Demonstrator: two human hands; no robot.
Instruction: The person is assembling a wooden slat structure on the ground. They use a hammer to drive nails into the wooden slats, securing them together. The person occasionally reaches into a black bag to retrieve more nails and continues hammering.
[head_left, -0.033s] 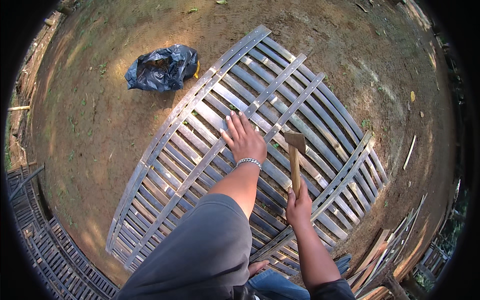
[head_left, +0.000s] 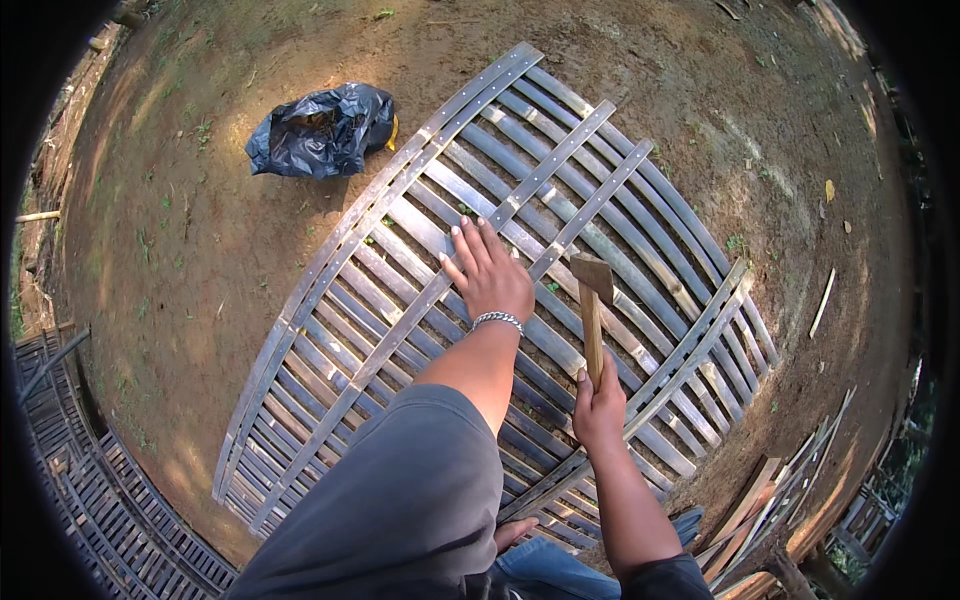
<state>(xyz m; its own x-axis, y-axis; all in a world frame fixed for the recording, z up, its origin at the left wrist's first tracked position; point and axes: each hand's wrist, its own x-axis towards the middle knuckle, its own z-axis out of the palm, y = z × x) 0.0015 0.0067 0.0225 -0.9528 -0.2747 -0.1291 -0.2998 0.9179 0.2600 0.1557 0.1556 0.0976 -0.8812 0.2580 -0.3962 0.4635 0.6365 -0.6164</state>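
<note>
A large panel of bamboo slats, joined by nailed crosspieces, lies on the ground in front of me. My left hand rests flat on its middle, fingers stretched out over the slats and a crosspiece, with a chain bracelet at the wrist. To the right, my right hand is wrapped round the wooden handle of a hatchet. Its dark metal head points away from me, over the slats just right of my left hand. Whether the head touches the panel I cannot tell.
A crumpled black plastic bag stands open on the bare soil beyond the panel's left side. More slatted panels lie at the lower left. Loose wooden strips are piled at the lower right. My bare foot is at the panel's near edge.
</note>
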